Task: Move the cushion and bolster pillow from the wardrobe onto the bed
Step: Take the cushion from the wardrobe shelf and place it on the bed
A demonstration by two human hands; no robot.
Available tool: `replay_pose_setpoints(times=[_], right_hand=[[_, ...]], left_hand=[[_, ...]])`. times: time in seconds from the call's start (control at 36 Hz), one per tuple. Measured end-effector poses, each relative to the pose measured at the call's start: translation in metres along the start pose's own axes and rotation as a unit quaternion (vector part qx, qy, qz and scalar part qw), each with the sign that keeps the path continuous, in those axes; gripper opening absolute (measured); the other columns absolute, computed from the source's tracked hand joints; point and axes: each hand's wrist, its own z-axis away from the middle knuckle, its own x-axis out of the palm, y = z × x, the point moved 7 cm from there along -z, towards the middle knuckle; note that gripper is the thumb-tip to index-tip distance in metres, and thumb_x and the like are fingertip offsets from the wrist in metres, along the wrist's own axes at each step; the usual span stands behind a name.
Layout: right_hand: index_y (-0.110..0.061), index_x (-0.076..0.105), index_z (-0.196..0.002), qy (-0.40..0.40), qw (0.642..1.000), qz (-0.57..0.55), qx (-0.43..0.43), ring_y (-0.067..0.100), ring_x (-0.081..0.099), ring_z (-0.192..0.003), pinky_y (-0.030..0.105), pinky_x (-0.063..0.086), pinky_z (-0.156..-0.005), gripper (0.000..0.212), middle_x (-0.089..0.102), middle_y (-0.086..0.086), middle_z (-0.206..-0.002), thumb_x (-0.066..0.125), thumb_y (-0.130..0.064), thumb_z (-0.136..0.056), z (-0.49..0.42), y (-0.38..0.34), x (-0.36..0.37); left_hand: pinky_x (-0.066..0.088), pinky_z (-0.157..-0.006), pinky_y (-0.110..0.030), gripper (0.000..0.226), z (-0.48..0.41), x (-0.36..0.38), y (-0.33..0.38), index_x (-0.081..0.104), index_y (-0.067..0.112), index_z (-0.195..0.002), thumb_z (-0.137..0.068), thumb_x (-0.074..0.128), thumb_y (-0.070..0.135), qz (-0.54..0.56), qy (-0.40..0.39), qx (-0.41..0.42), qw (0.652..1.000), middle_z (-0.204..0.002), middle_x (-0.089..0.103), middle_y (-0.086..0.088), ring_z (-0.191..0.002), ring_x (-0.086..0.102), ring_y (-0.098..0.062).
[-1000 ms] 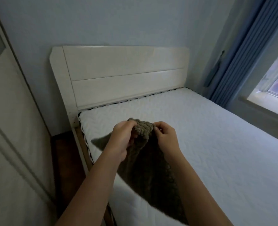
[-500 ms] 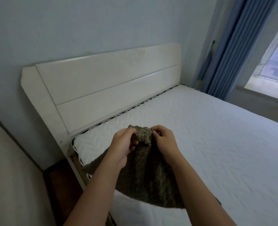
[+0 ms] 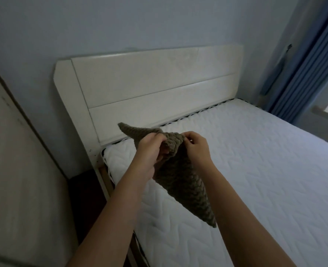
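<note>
A flat olive-brown knitted cushion [image 3: 180,178] hangs in the air over the head end of the bed [image 3: 255,170]. My left hand [image 3: 149,149] and my right hand [image 3: 196,147] both pinch its upper edge, close together. One corner of the cushion sticks up to the left toward the headboard, another points down toward me. The white quilted mattress lies bare beneath it. No bolster pillow is in view.
The cream headboard [image 3: 155,87] stands against the grey wall. A wardrobe door [image 3: 18,170] fills the left side, with a narrow strip of dark floor [image 3: 84,199] between it and the bed. Blue curtains [image 3: 313,64] and a window are at the right.
The cushion has been lifted and turned: its left corner now rises toward the headboard instead of hanging low. Both hands keep their grip. My view has shifted right.
</note>
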Motion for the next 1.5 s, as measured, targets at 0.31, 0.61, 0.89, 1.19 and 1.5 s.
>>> replay_pose_setpoints(times=[0.31, 0.61, 0.89, 1.19, 1.5], right_hand=[[-0.003, 0.067, -0.094, -0.077, 0.988, 0.092, 0.100, 0.027, 0.060, -0.099, 0.025, 0.040, -0.078, 0.019, 0.068, 0.015, -0.103, 0.049, -0.002, -0.088, -0.065, 0.083, 0.097], [0.001, 0.065, -0.096, -0.085, 0.975, 0.144, 0.149, 0.031, 0.057, -0.103, 0.027, 0.040, -0.077, 0.025, 0.066, 0.019, -0.107, 0.043, 0.005, -0.085, -0.222, 0.096, 0.202], [0.000, 0.063, -0.102, -0.129, 0.966, 0.218, 0.056, 0.031, 0.053, -0.106, 0.028, 0.038, -0.082, 0.032, 0.061, 0.018, -0.112, 0.038, 0.007, -0.082, -0.341, 0.059, 0.265], [-0.010, 0.064, -0.107, -0.303, 0.905, 0.258, 0.150, 0.014, 0.051, -0.087, 0.025, 0.041, -0.075, 0.029, 0.062, 0.010, -0.109, 0.044, -0.001, -0.088, -0.318, 0.204, 0.363], [-0.010, 0.064, -0.113, -0.306, 0.906, 0.216, 0.197, 0.023, 0.056, -0.111, 0.023, 0.037, -0.087, 0.029, 0.063, 0.010, -0.121, 0.044, -0.007, -0.092, -0.286, 0.310, 0.389]], left_hand=[[0.033, -0.045, -0.023, 0.014, -0.108, -0.058, -0.076, 0.058, 0.016, -0.072, -0.085, 0.053, 0.016, -0.004, 0.029, -0.141, 0.990, -0.055, 0.057, 0.002, -0.042, 0.051, -0.009], [0.034, -0.048, -0.025, 0.014, -0.294, -0.097, -0.057, 0.061, 0.013, -0.074, -0.086, 0.053, 0.017, -0.063, -0.040, -0.181, 0.981, -0.047, 0.057, 0.003, -0.045, 0.053, -0.011], [0.038, -0.052, -0.025, 0.016, -0.401, -0.124, -0.048, 0.058, 0.014, -0.072, -0.087, 0.052, 0.013, -0.053, -0.055, -0.156, 0.985, -0.044, 0.061, 0.005, -0.042, 0.057, -0.009], [0.035, -0.044, -0.019, 0.010, -0.428, -0.204, -0.191, 0.060, 0.019, -0.084, -0.088, 0.051, 0.021, -0.200, -0.018, -0.284, 0.938, -0.065, 0.063, -0.001, -0.049, 0.059, -0.006], [0.049, -0.082, -0.040, 0.020, -0.442, -0.256, -0.266, 0.056, 0.019, -0.079, -0.093, 0.046, 0.010, -0.278, 0.054, -0.190, 0.940, -0.081, 0.061, -0.005, -0.085, 0.060, -0.027]])
